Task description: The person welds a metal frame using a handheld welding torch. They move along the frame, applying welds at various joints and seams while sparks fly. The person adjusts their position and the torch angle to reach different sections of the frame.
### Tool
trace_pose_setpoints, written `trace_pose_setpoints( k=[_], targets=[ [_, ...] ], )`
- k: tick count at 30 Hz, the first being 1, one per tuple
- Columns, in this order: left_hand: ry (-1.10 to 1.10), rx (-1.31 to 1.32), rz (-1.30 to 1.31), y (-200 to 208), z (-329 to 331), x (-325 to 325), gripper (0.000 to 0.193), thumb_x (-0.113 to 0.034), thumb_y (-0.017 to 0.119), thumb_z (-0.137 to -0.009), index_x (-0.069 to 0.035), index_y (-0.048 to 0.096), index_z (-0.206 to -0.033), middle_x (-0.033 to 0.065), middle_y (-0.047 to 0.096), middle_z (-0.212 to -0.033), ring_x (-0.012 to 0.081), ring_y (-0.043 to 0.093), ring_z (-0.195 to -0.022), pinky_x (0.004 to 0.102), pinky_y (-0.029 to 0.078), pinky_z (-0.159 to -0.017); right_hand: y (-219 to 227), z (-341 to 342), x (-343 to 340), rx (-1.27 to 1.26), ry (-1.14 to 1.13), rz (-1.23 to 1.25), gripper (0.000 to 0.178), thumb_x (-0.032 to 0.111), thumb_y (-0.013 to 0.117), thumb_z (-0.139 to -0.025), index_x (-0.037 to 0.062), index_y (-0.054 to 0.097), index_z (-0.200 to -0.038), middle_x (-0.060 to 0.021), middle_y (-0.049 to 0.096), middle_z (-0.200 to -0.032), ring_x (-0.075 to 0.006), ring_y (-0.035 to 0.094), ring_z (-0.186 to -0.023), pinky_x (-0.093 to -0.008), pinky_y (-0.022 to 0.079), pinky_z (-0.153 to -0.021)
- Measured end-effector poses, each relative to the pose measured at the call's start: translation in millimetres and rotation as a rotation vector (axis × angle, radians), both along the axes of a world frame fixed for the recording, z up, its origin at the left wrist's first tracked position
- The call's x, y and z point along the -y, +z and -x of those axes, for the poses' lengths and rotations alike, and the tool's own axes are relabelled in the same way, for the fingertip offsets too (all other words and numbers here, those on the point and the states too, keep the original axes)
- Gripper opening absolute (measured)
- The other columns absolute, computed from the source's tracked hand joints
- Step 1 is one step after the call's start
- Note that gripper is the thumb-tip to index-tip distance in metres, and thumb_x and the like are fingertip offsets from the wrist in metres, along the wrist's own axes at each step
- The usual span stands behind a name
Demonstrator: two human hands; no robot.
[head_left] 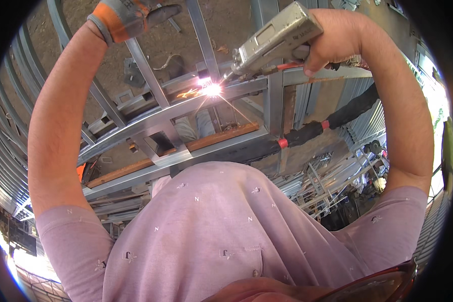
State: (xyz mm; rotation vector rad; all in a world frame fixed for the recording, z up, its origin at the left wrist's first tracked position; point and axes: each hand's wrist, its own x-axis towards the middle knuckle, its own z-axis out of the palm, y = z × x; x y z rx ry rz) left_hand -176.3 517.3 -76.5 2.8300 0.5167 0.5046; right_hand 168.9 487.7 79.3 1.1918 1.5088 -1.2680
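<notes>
The right hand (337, 40) grasps a grey tool (277, 43), tip beside a bright spark (213, 89) on the metal frame (202, 38); whether the gloved left hand's (122, 20) fingers, near the frame's left part, grip, one cannot tell.

Below the left hand (123, 20) we see brown ground (161, 44), where a dark scrap piece (132, 74) lies and a pale thin strip (166, 62) curls slightly to its right. Well to the left of that same hand, we have a row of grey metal bars (22, 55) that look curved. Well below the right hand (337, 38), we notice a jumbled pile of metal lengths (321, 173), its details too small for us to name. Further right and below, ribbed sheeting (432, 241) runs along the edge.
</notes>
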Motion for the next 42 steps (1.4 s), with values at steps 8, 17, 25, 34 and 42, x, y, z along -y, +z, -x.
trace_pose_setpoints(
  k=[8,17,25,34,42],
  targets=[
    [0.017,-0.129,0.099,11,-6,3,0.059,-0.045,0.054,-0.114,-0.021,0.057,-0.167,0.0045,0.054,-0.174,0.0252,0.040,-0.166,0.0426,0.019,-0.144,-2,-7,1,0.016,-0.025,-0.015,0.070,0.002,0.099,-0.069,0.0084,0.079,-0.135,-0.0122,0.086,-0.116,-0.0249,0.082,-0.098,-0.0419,0.066,-0.086],
    [-0.027,0.070,-0.045,-12,-4,-6,0.061,-0.046,0.050,-0.116,-0.019,0.052,-0.171,0.0052,0.052,-0.175,0.0252,0.040,-0.166,0.0444,0.018,-0.144,10,9,-10,-0.399,0.084,0.294,0.077,0.000,0.087,-0.085,0.0045,0.064,-0.159,-0.0129,0.075,-0.147,-0.0229,0.068,-0.131,-0.0370,0.053,-0.116],
    [0.023,-0.007,0.035,-1,-5,0,0.059,-0.041,0.054,-0.114,-0.020,0.053,-0.169,0.0047,0.052,-0.175,0.0250,0.039,-0.167,0.0446,0.018,-0.144,8,-5,0,-0.022,0.012,0.004,0.069,0.002,0.097,-0.072,0.0063,0.078,-0.138,-0.0134,0.085,-0.117,-0.0251,0.081,-0.100,-0.0413,0.065,-0.090],
    [0.069,-0.107,0.089,10,-5,7,0.063,-0.042,0.056,-0.113,-0.016,0.052,-0.170,0.0071,0.050,-0.176,0.0257,0.040,-0.166,0.0438,0.019,-0.144,2,-15,-1,0.058,0.018,-0.036,0.070,0.001,0.098,-0.068,0.0068,0.080,-0.135,-0.0147,0.086,-0.114,-0.0266,0.082,-0.098,-0.0435,0.066,-0.088],
    [0.035,-0.062,0.109,5,-6,5,0.064,-0.040,0.057,-0.112,-0.015,0.052,-0.170,0.0084,0.048,-0.178,0.0264,0.036,-0.169,0.0438,0.018,-0.144,4,-13,0,0.100,0.016,-0.051,0.069,0.000,0.097,-0.067,0.0067,0.080,-0.134,-0.0149,0.086,-0.113,-0.0266,0.082,-0.096,-0.0428,0.066,-0.086]
  ],
)
